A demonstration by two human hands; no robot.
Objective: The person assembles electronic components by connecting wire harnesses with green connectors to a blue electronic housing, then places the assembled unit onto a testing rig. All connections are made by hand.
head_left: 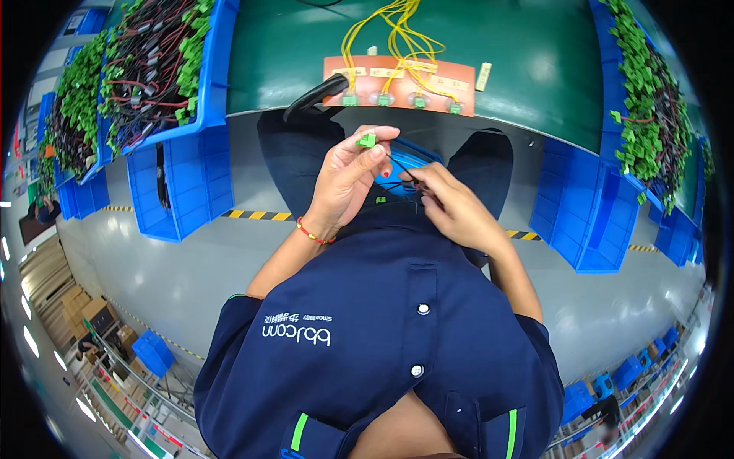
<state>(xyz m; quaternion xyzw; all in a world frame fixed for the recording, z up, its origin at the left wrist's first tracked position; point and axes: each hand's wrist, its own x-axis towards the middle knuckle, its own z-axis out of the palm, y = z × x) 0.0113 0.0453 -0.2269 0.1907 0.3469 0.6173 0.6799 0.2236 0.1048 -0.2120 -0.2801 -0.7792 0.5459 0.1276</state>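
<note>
Between the thumb and fingers of my left hand (348,174) is a small green connector (367,141), pinched at the front of the table. Dark wire (403,167) runs from beside it toward my right hand (455,203), whose fingers are closed on the black cable. A second green connector (381,200) hangs lower, near my lap. Just beyond my hands, an orange-brown board (359,70) lies at the table's near edge, with several green sockets (420,102) along its front and yellow wires (399,34) running back from it.
A black handle-like object (315,96) rests at the board's left end, over the green table (527,69). Blue bins (218,69) packed with green-ended cables (157,57) flank me, with more on the right (646,107). Lower blue bins (180,183) stand on both sides.
</note>
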